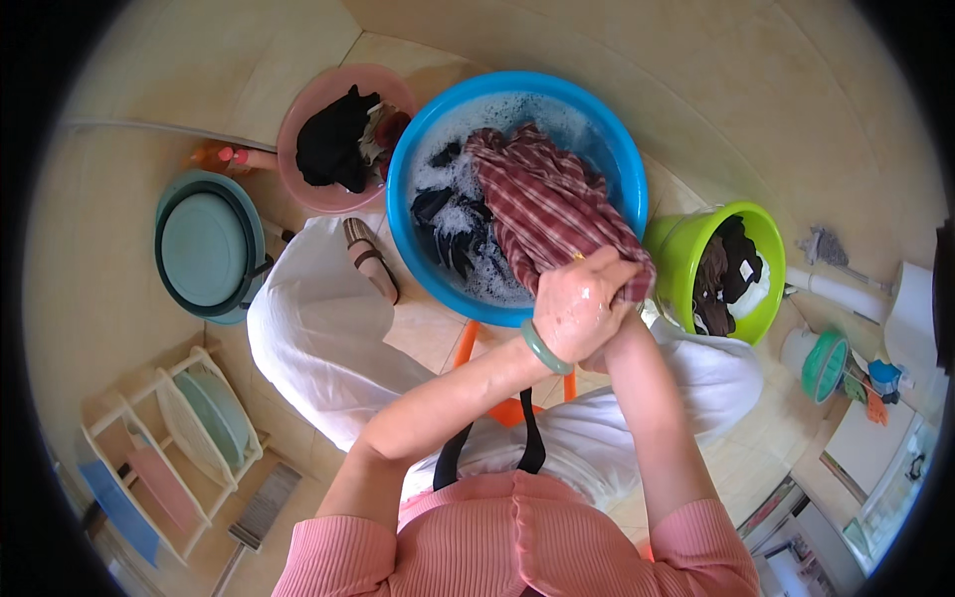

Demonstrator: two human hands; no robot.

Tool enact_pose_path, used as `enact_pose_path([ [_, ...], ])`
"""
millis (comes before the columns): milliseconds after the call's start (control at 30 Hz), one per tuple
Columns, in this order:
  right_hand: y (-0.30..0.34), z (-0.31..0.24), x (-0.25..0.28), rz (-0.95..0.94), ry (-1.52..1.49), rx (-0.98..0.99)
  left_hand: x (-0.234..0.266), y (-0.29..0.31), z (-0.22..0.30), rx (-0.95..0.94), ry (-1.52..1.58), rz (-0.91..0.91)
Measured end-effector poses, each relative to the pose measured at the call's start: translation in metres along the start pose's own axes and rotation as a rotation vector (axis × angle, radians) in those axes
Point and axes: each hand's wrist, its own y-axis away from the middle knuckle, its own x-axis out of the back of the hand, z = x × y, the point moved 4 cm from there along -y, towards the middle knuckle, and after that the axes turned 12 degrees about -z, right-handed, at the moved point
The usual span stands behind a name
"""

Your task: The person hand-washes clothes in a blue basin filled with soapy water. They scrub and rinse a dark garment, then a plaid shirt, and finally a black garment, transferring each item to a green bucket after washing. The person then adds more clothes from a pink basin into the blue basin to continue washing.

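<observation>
A red plaid garment (547, 204) hangs wet over the right half of a large blue basin (400, 189). At the basin's near right rim my left hand (580, 310), with a green bangle (544, 348) at the wrist, is closed on its bunched end. My right hand (598, 356) is tucked under the left, also closed at the gathered cloth; most of its fingers are hidden. Dark clothes (453, 224) lie in the sudsy water (492, 274) on the basin's left side.
A pink basin (293, 164) with dark laundry (336, 137) stands at the far left. To the right is a lime-green bucket (676, 249) of clothes (734, 264). Stacked basins (204, 249) and a white rack (164, 418) are on the left. An orange stool (466, 345) shows between my knees.
</observation>
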Motion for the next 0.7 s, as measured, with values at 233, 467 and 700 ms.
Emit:
enact_pose_path([
  [233,-0.008,0.007,-0.012,-0.054,-0.001,-0.035,0.006,0.014,0.001,-0.074,0.151,-0.137],
  [467,-0.004,0.004,-0.010,-0.070,0.014,-0.046,0.005,-0.006,-0.085,0.000,-0.236,0.000],
  [700,0.001,-0.003,0.025,-0.002,0.068,-0.025,-0.013,-0.021,-0.068,0.104,0.594,-0.109],
])
